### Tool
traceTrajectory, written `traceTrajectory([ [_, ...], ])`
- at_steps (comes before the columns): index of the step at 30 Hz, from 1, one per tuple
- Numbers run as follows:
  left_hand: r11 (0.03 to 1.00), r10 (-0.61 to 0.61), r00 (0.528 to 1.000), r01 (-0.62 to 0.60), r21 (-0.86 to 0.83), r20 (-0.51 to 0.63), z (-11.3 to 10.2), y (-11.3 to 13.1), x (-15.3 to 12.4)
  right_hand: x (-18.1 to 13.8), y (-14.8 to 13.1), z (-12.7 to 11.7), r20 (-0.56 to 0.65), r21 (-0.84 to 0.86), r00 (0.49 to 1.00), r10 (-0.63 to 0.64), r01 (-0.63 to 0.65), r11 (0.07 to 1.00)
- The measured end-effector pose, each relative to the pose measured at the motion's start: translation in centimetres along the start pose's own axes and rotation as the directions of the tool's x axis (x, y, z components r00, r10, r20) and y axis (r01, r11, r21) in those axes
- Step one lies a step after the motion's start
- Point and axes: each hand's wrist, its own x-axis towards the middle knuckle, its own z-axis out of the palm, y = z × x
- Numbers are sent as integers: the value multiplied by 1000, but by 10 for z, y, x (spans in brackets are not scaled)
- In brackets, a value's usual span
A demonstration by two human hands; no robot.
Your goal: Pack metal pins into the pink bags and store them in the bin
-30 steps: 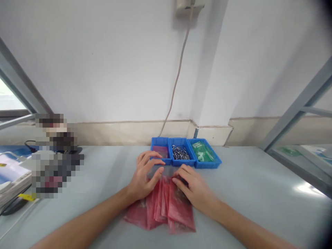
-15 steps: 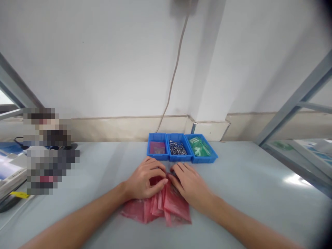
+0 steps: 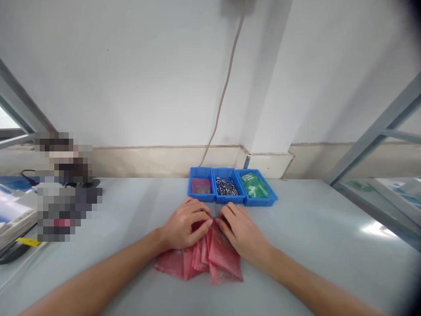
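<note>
A fanned pile of pink plastic bags (image 3: 200, 261) lies on the grey table in front of me. My left hand (image 3: 184, 226) rests on the pile's top left, its fingers curled and pinching the upper edge of a bag. My right hand (image 3: 241, 232) lies on the top right of the pile, its fingertips pressed against the same edge, meeting the left fingertips. Just beyond the hands stand three small blue trays: the left tray (image 3: 199, 195) holds pink bags, the middle tray (image 3: 229, 198) small metal parts, the right tray (image 3: 265, 200) green bags.
The grey table (image 3: 312, 237) runs to a white wall with a beige cable (image 3: 223, 98) hanging down. At the far left lie books or papers (image 3: 15, 217) and a blurred-out patch. A grey metal frame (image 3: 378, 131) rises at the right.
My left hand came down off the left blue tray onto the pink bags and curled its fingers. Both hands' fingertips have come together at the pile's top edge.
</note>
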Motion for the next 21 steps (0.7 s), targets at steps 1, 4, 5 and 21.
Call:
traceTrajectory([
  [1, 1000, -2, 1000, 2, 1, 0, 0, 0, 0, 0, 0, 0, 13, 18, 1000, -2, 2, 1000],
  [4, 1000, -16, 1000, 16, 11, 14, 0, 0, 0, 0, 0, -2, 7, 75, 1000, 15, -15, 997],
  [5, 1000, -20, 1000, 20, 17, 23, 0, 0, 0, 1, 0, -2, -10, 100, 999, 30, -29, 995],
  [21, 999, -30, 999, 29, -24, -34, 4, -5, -7, 7, 5, 5, -125, 721, 908, 400, -194, 666],
])
